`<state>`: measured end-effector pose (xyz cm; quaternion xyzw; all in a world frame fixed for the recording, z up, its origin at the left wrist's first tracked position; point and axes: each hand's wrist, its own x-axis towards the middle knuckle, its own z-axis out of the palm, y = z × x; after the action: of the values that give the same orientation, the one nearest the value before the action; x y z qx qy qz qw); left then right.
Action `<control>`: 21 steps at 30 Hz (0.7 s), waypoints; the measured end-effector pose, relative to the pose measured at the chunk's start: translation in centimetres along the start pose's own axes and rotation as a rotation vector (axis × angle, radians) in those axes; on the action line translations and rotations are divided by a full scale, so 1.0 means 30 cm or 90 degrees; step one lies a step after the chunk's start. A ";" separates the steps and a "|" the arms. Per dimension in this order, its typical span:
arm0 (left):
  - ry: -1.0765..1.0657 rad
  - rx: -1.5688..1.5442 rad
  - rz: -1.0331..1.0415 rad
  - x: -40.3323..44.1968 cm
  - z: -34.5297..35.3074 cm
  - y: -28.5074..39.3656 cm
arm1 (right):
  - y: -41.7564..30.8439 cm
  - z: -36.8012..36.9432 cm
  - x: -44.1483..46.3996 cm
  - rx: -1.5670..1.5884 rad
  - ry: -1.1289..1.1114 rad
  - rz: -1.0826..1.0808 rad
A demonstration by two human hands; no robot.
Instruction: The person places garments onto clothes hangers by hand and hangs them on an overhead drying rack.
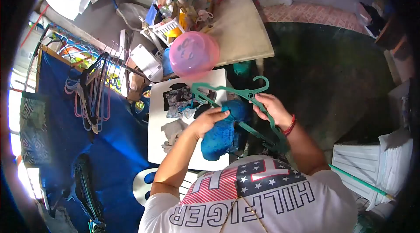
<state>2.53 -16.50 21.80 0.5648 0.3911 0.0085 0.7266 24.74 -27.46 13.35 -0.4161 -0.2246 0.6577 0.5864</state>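
My left hand is closed on a blue lace bra, its thumb lying over the fabric. The bra hangs bunched in front of my chest, with one rounded cup above the other. In my right hand is a green plastic hanger, gripped near the base of its hook. The hanger is tilted, and its far end reaches left past the bra. Part of its lower bar passes behind the bra, so I cannot tell whether a strap is on it.
Dark and grey clothes lie on a white table. Beyond it are a pink basin and a cream tabletop with clutter. Several hangers hang at left before a blue sheet. A white plastic chair stands right.
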 end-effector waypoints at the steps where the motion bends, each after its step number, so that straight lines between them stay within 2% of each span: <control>1: 0.020 -0.029 -0.030 0.039 -0.015 -0.063 | -0.004 0.018 -0.013 -0.035 -0.004 -0.026; 4: 0.059 0.311 0.045 0.068 0.018 -0.131 | 0.020 0.074 -0.029 -0.187 -0.033 -0.092; 5: 0.053 0.328 0.085 0.043 0.047 -0.120 | 0.028 0.095 -0.036 -0.263 -0.008 -0.119; 7: 0.070 0.291 0.122 0.054 0.032 -0.182 | 0.022 0.137 -0.045 -0.397 0.049 -0.179; 9: 0.069 0.174 0.125 0.040 0.003 -0.233 | 0.042 0.123 -0.029 -0.337 0.061 -0.183; 12: 0.144 0.151 0.254 -0.013 -0.037 -0.315 | 0.063 0.109 -0.009 -0.318 0.057 -0.198; 13: 0.186 0.006 0.227 -0.036 -0.022 -0.299 | 0.065 0.118 -0.006 -0.324 0.049 -0.213; 16: 0.208 -0.011 0.281 -0.053 -0.044 -0.345 | 0.062 0.178 0.003 -0.332 0.013 -0.210; 18: 0.139 0.016 0.249 -0.062 -0.009 -0.354 | 0.049 0.240 0.012 -0.340 -0.015 -0.198; 21: 0.196 0.230 0.339 -0.079 0.067 -0.338 | 0.020 0.356 0.022 -0.395 -0.056 -0.226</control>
<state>-2.30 -22.89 14.86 0.7584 0.3299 0.2134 0.5201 15.75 -24.89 18.59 -0.4999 -0.5078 0.4632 0.5269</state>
